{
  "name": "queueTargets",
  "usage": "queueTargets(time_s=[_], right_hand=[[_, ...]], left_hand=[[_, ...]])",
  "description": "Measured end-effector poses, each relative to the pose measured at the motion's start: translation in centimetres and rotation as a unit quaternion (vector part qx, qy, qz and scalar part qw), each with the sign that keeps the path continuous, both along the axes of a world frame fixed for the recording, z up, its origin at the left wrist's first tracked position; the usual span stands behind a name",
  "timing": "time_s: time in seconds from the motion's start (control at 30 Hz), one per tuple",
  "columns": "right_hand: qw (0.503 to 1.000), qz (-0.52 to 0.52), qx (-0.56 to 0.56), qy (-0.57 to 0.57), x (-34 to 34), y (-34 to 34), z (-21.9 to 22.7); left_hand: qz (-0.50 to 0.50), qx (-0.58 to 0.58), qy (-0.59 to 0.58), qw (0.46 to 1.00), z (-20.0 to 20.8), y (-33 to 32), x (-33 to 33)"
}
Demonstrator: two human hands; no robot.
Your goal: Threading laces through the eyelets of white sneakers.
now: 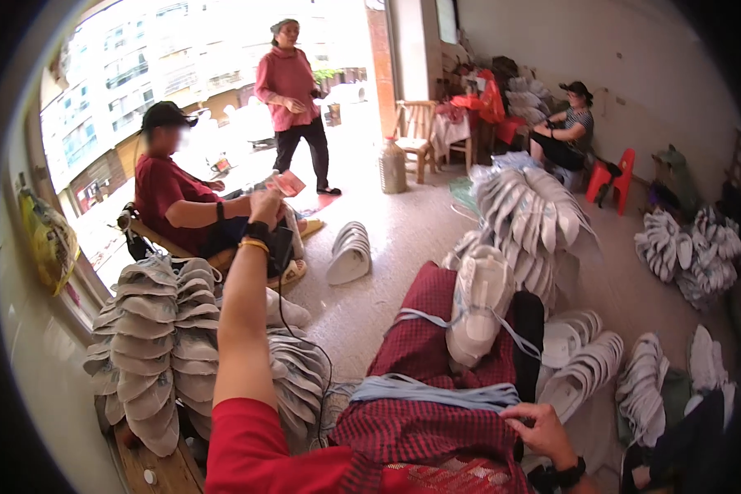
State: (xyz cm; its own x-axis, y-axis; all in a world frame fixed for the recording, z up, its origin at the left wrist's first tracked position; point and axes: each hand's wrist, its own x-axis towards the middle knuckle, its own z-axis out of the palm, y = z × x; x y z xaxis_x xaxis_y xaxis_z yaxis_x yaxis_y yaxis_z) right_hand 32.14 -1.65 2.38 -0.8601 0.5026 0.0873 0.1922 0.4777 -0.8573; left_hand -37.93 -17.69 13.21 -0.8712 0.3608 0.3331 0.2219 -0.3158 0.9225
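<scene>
Left hand [263, 209] is stuck way out, fingers gripping a reddish slip [289, 183], any print too blurry to read. Blue laces [436, 392] bundled across the lap [410, 337], white shoe [479, 309] sitting there too, right hand [543, 431] pinching the lace ends.

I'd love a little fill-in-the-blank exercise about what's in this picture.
The right hand touches a bundle of light blue ____.
A white ____ rests on the lap.
The plastic chair at the right is ____ in colour.
The seated person at left wears a black ____ on the head.
Missing words: laces; shoe; red; cap.
</scene>
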Motion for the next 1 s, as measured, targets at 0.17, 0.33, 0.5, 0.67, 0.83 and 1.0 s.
queueTargets(time_s=[0.17, 0.33, 0.5, 0.67, 0.83, 1.0], right_hand=[[1.0, 0.009, -0.001, 0.015, 0.1, -0.1, 0.2], [0.999, 0.004, -0.052, 0.009, 0.5, -0.3, 0.6], [0.997, -0.017, -0.078, 0.008, 0.7, -0.4, 1.1], [1.0, 0.009, -0.01, 0.025, -0.1, -0.2, 0.7], [1.0, 0.001, 0.009, 0.017, 0.2, 0.1, 0.3], [0.999, -0.017, -0.021, 0.043, 0.3, -0.2, 1.2]], left_hand=[[0.02, -0.07, -0.012, 0.997, 1.6, 1.0, 2.1], [0.049, -0.097, -0.029, 0.994, 2.1, 2.7, 3.2], [0.074, -0.077, -0.053, 0.993, 4.1, 3.1, 5.2], [0.011, -0.071, -0.027, 0.997, 4.5, 3.2, 5.4], [0.042, -0.08, -0.026, 0.996, 5.4, 5.2, 7.6], [0.018, -0.092, -0.001, 0.996, 6.4, 5.2, 8.0]])
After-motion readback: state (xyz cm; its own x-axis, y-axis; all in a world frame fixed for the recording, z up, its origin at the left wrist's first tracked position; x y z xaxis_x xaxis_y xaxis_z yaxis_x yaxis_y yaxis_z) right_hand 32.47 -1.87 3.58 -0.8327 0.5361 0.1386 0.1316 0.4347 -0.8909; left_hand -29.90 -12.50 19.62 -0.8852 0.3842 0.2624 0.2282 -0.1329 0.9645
